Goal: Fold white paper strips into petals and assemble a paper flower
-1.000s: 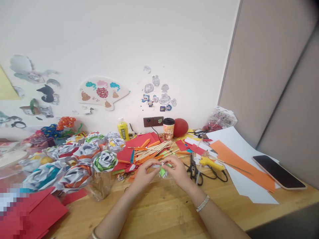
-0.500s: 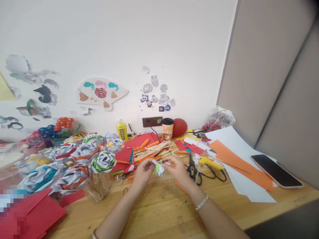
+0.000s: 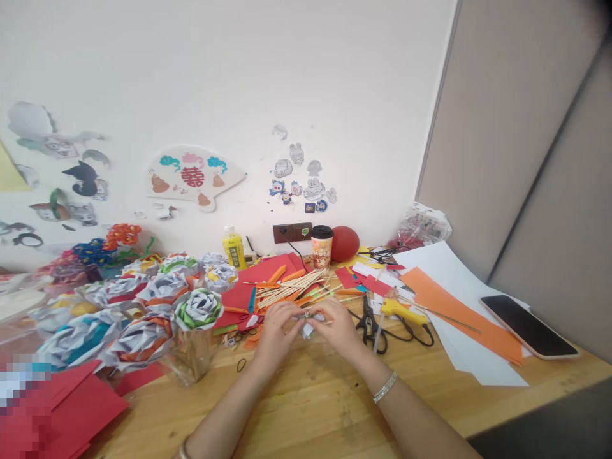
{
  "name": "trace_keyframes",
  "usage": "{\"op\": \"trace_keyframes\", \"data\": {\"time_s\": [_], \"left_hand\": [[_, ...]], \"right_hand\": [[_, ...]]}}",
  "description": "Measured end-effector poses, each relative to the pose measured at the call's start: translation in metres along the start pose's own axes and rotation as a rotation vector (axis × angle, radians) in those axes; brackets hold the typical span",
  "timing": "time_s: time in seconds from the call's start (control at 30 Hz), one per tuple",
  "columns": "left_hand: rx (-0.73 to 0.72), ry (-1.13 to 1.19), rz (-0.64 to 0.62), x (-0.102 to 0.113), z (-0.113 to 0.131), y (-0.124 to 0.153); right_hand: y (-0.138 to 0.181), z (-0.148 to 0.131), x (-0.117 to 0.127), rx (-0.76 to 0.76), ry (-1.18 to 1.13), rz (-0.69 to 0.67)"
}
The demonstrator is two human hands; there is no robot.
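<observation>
White wall (image 3: pixel 373 95) bearing cartoon cutouts (image 3: pixel 314 189); grey panelling (image 3: pixel 507 127) at right; wooden table (image 3: pixel 306 408) below.

A small piece of folded paper (image 3: pixel 306 331), white with touches of green, is resting pinched between the fingertips of 2 hands, the left hand (image 3: pixel 278 331) and the right hand (image 3: pixel 340 330). Its whitish lower part is showing below the fingertips, over the wooden table (image 3: pixel 306 408); the fingers are hiding much of its outline, blurring its exact folds.
</observation>
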State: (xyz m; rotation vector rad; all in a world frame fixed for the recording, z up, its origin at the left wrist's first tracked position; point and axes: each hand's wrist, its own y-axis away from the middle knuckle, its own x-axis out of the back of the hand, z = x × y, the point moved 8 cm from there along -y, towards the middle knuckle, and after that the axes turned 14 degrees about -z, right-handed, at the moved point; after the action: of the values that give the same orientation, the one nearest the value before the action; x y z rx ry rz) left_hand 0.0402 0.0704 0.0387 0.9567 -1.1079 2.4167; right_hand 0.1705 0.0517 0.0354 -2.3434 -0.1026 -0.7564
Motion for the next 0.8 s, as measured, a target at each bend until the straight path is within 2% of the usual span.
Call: {"op": "trace_keyframes", "data": {"time_s": [0.13,0.37,0.6,0.8], "left_hand": [[0.062,0.060,-0.007,0.000,-0.002,-0.001],[0.347,0.405,-0.205,-0.023,-0.027,0.000],[0.436,0.638,-0.196,-0.034,-0.037,0.004],[0.402,0.682,-0.211,-0.029,-0.031,0.001]], "right_hand": [[0.000,0.008,-0.004,-0.077,-0.100,-0.032],[0.002,0.033,-0.019,-0.263,-0.411,-0.079],[0.000,0.034,-0.024,-0.215,-0.399,-0.116],[0.000,0.030,-0.022,-0.217,-0.410,-0.121]]}}
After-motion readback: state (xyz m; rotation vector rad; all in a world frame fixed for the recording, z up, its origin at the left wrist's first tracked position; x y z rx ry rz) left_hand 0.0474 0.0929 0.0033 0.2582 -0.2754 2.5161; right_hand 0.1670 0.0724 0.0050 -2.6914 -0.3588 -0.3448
